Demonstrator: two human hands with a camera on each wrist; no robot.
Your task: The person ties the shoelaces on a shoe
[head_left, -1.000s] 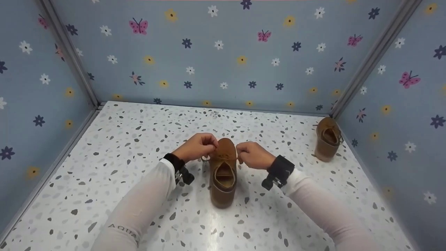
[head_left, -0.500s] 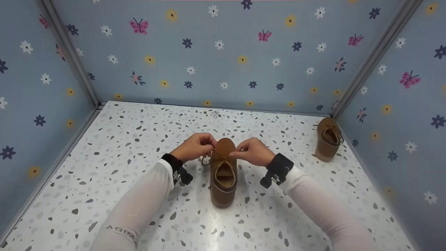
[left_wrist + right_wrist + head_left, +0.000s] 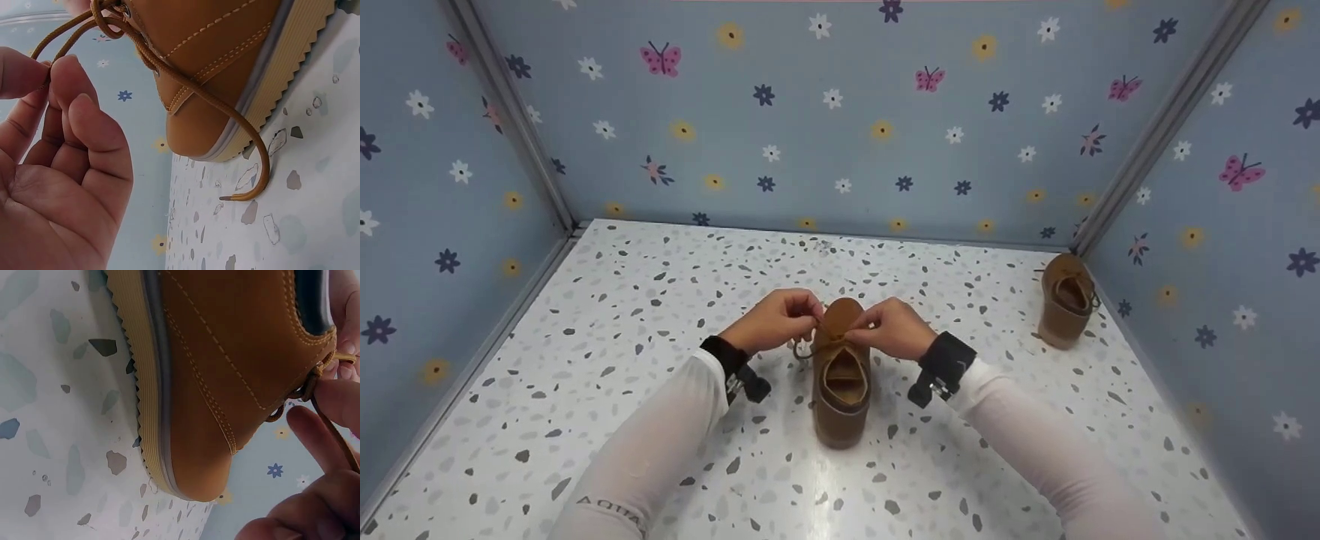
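A tan lace-up shoe (image 3: 841, 429) stands on the speckled surface, its toe pointing away from me. My left hand (image 3: 774, 322) is at the left of its lacing; in the left wrist view, thumb and fingertip pinch a loop of brown shoelace (image 3: 73, 40). From the knot, a loose lace end (image 3: 250, 132) hangs down past the shoe's side to the surface. My right hand (image 3: 897, 328) is over the right of the lacing. In the right wrist view its thumb and a finger hold the lace (image 3: 329, 421) close to the knot.
A second tan shoe (image 3: 1065, 319) stands at the right, near the back corner. Blue walls (image 3: 825, 161) with flowers and butterflies close off the back and both sides of the white speckled surface (image 3: 660, 420).
My right hand has moved from beside the shoe's right side leftward onto the lacing. My left hand has stayed nearly in place at the lace. Both shoes have not moved.
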